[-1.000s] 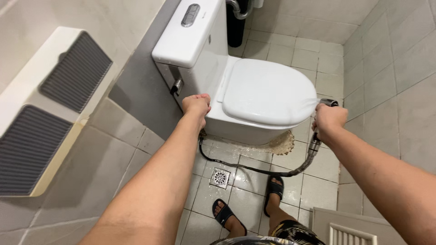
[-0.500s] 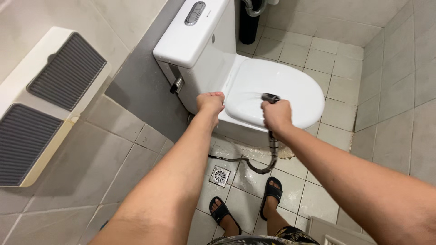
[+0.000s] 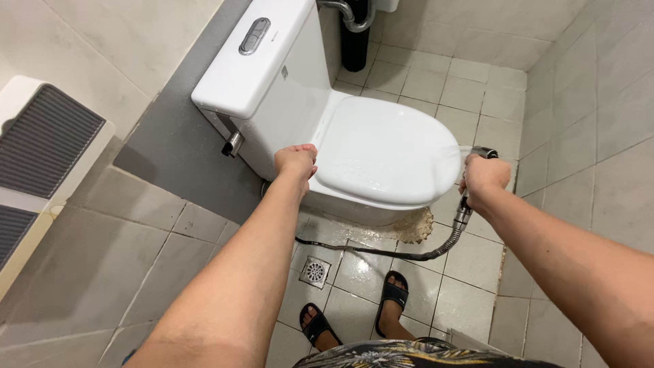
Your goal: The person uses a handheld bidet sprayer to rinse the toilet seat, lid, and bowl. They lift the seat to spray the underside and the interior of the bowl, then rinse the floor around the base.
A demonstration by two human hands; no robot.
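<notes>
A white toilet with its lid (image 3: 388, 146) shut stands against the wall, its cistern (image 3: 255, 65) at the upper left. My left hand (image 3: 296, 162) rests on the bowl's left rim beside the lid, fingers curled. My right hand (image 3: 484, 178) grips a metal spray head (image 3: 481, 153) at the lid's right edge, aimed at the lid. Its ribbed metal hose (image 3: 436, 251) hangs from the hand and runs along the wet floor to the toilet's base. The lid surface looks wet.
A round floor drain (image 3: 315, 271) sits in the wet tiles just ahead of my feet in black sandals (image 3: 392, 294). A brownish stain (image 3: 414, 227) marks the floor at the bowl's front. A white box with dark grilles (image 3: 37, 160) hangs on the left wall. Tiled wall at right.
My right hand has carried the spray head from over the middle of the lid out to the lid's right edge, pulling the hose straighter. The left hand stays on the rim.
</notes>
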